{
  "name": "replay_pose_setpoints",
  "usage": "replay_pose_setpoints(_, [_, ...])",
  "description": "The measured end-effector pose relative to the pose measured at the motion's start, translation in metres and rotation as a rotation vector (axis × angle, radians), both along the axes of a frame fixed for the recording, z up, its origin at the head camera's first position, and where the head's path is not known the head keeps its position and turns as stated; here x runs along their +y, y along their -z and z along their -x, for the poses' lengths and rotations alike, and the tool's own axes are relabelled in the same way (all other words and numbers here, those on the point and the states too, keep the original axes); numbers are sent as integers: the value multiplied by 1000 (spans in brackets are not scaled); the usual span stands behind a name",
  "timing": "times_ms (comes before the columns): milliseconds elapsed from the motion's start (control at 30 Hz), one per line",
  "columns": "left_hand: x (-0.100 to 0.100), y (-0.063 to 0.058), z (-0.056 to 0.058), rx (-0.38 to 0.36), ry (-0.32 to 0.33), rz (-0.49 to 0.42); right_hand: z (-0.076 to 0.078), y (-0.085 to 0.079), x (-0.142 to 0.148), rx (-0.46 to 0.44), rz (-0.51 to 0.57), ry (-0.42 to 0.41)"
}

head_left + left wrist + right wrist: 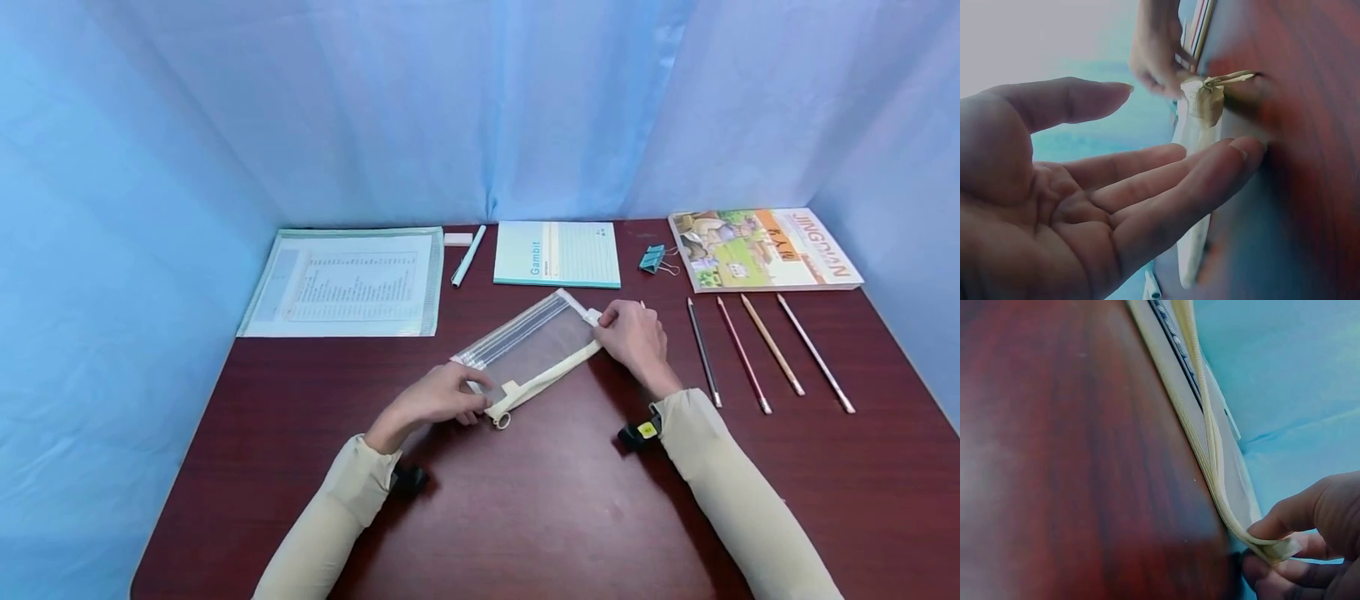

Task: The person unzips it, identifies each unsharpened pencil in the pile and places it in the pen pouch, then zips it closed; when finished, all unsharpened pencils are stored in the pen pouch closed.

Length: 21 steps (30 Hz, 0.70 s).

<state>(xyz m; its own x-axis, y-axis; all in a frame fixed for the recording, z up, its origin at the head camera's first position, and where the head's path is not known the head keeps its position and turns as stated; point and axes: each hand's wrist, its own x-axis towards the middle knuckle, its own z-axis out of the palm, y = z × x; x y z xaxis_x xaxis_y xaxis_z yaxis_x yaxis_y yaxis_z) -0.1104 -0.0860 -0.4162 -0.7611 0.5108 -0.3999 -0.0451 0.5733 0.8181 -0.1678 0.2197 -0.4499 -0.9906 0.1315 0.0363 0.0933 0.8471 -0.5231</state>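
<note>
A clear zip pouch [536,346] with cream edging lies slanted in the middle of the table. My right hand [633,337] pinches its right end; in the right wrist view, thumb and fingertips of that hand [1310,537] grip the cream fabric tab [1282,549], and the zip edges part further along. A dark strip with pale lettering [1175,350] shows between those edges. My left hand [442,394] is at the pouch's left end, near the ring-shaped zip pull [502,421]. In the left wrist view its fingers [1160,184] are extended, thumb apart; whether they touch the pouch is unclear.
Behind lie a document sleeve [345,283], an eraser [458,239], a light-coloured pen [468,257], a Gambit notebook [557,254] and a teal binder clip [652,258]. At the right are a picture-covered book [765,250] and several pencils [772,343]. Curtains [480,108] surround the table.
</note>
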Motion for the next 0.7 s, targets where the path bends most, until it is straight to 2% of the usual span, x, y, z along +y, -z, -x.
replay_pose_setpoints(100, [-7, 3, 8, -19, -61, -42, -7, 0, 1, 0, -50, -28])
replay_pose_setpoints(200, [-14, 10, 17, -60, -153, -129, -13, 0, 0, -18, -75, -42])
replay_pose_setpoints(333, [-19, 21, 28, -112, -310, -283, -19, 1, -2, -31, -87, -40])
replay_pose_setpoints(433, [-18, 27, 37, -135, -421, -358, -20, 1, -3, -38, -86, -37])
replay_pose_setpoints(567, [-14, 35, 48, -128, -530, -377, -20, -1, -4, -66, -89, -46])
replay_pose_setpoints(700, [-12, 41, 52, -106, -583, -379, -23, -5, -10, -41, -141, -53])
